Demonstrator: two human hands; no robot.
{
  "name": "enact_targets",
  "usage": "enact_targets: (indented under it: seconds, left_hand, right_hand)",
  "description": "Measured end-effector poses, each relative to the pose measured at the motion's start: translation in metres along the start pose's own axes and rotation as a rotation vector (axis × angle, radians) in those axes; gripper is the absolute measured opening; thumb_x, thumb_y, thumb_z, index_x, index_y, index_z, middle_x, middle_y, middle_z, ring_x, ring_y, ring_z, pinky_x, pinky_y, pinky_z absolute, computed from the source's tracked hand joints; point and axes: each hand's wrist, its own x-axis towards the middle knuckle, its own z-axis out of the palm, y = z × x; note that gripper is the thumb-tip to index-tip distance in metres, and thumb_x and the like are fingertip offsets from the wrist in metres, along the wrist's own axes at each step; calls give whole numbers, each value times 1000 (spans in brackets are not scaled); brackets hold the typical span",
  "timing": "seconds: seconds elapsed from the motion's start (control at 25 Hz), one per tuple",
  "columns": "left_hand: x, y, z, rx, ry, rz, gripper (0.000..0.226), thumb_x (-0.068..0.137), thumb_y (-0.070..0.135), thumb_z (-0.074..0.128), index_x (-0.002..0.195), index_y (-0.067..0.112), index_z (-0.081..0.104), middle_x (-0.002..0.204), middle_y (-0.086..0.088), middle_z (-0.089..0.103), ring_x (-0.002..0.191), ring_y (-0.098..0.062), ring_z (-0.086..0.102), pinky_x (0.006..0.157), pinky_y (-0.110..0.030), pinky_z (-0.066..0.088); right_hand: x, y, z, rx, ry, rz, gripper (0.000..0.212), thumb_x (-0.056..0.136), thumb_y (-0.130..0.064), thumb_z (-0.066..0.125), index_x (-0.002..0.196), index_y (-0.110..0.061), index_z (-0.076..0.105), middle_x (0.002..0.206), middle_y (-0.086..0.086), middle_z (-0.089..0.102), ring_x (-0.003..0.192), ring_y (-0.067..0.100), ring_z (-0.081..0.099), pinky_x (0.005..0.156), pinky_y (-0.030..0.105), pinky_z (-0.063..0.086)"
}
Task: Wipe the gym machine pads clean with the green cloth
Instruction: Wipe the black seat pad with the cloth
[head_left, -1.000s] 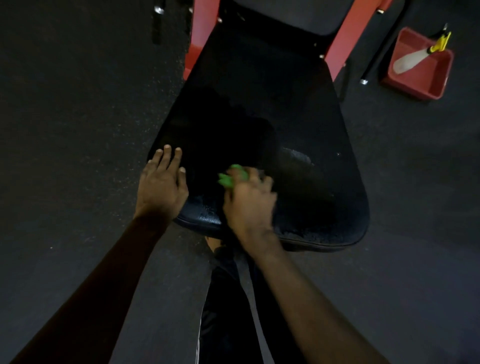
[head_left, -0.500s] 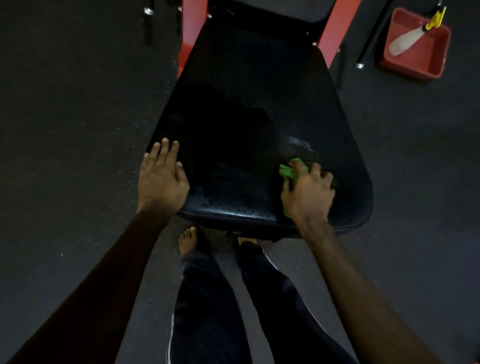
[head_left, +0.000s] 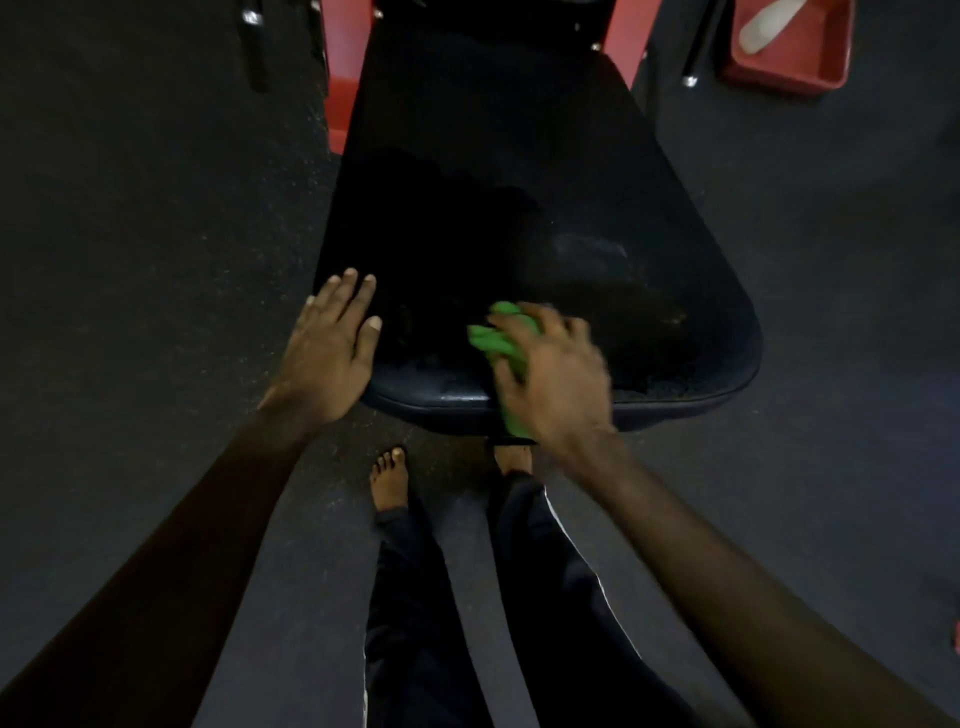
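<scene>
A black padded seat (head_left: 597, 197) of a red-framed gym machine fills the middle of the head view, with damp streaks near its front edge. My right hand (head_left: 553, 374) grips a bunched green cloth (head_left: 496, 338) and presses it on the pad's near edge, left of centre; part of the cloth hangs over the front rim. My left hand (head_left: 332, 348) rests flat with straight fingers on the pad's near left corner.
The red machine frame (head_left: 340, 78) rises behind the pad. A red tray (head_left: 789, 47) holding a pale bottle sits on the dark floor at the upper right. My bare feet (head_left: 389, 480) stand just below the pad's front edge.
My right hand first slid the cloth rightward along the front of the pad, then back left toward the centre. My left hand stayed on the left corner.
</scene>
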Motion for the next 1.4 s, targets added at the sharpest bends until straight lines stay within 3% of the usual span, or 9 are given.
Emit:
enact_targets:
  seconds: [0.16, 0.36, 0.52, 0.68, 0.8, 1.0, 1.16, 1.32, 1.4]
  left_hand:
    - [1, 0, -1, 16, -15, 6, 55, 108, 32, 28, 159, 15, 17, 167, -7, 11, 154, -22, 4, 123, -36, 0]
    - [-1, -6, -2, 43, -19, 77, 54, 108, 32, 28, 159, 15, 20, 166, -11, 12, 154, -26, 3, 123, -41, 1]
    - [-2, -9, -3, 49, -36, 95, 60, 103, 40, 18, 159, 19, 21, 167, -9, 11, 154, -26, 2, 123, -44, 2]
    - [2, -17, -6, 8, -80, 139, 58, 103, 42, 19, 158, 22, 23, 166, -7, 14, 154, -26, 4, 123, -41, 3]
    - [5, -24, -12, -43, -125, 149, 53, 107, 38, 20, 158, 25, 21, 167, -1, 11, 154, -20, 1, 122, -36, -1]
    - [11, -26, -17, -207, -198, 116, 49, 109, 35, 16, 156, 29, 26, 166, 4, 11, 153, -11, 0, 120, -29, -5]
    - [9, -24, -21, -274, -196, 103, 60, 101, 42, 8, 155, 28, 29, 166, 4, 12, 152, -9, -1, 119, -23, -7]
    - [6, -23, -24, -296, -240, 84, 53, 108, 39, 7, 156, 31, 27, 166, 10, 8, 146, 2, -6, 116, -22, -9]
    - [7, -25, -24, -218, -232, 114, 53, 107, 41, 9, 158, 31, 22, 167, 7, 6, 150, -4, -6, 118, -26, -8]
  right_hand:
    - [-8, 16, 1, -44, 59, 314, 52, 90, -36, 58, 142, -34, 48, 143, 6, 46, 121, 38, 45, 94, 52, 48]
    - [1, -91, 19, -51, 26, 112, 52, 93, -37, 57, 143, -31, 46, 146, 6, 43, 128, 36, 41, 96, 53, 44]
    - [-26, -72, 17, -72, 27, -57, 58, 91, -36, 62, 145, -36, 44, 151, -1, 41, 129, 32, 40, 96, 49, 45]
    - [-55, -6, 10, 18, 101, 207, 59, 88, -30, 66, 144, -35, 48, 150, 0, 42, 127, 33, 39, 97, 53, 47]
    - [-41, -39, 20, -33, 120, 331, 57, 89, -29, 64, 143, -31, 48, 149, 5, 42, 129, 39, 38, 96, 57, 45]
    - [-19, -129, 39, -33, 106, 69, 54, 90, -26, 63, 141, -27, 49, 148, 8, 42, 131, 41, 37, 94, 56, 41]
    - [-28, -133, 41, -22, 85, -110, 57, 87, -30, 67, 141, -30, 50, 151, 4, 42, 129, 36, 38, 92, 53, 43]
    - [-54, -70, 32, -8, 91, -10, 60, 85, -31, 69, 142, -35, 49, 151, -1, 43, 131, 31, 39, 99, 50, 44]
    - [-63, -36, 27, 27, 121, 133, 58, 86, -30, 69, 141, -35, 50, 149, -2, 44, 129, 31, 39, 98, 52, 46]
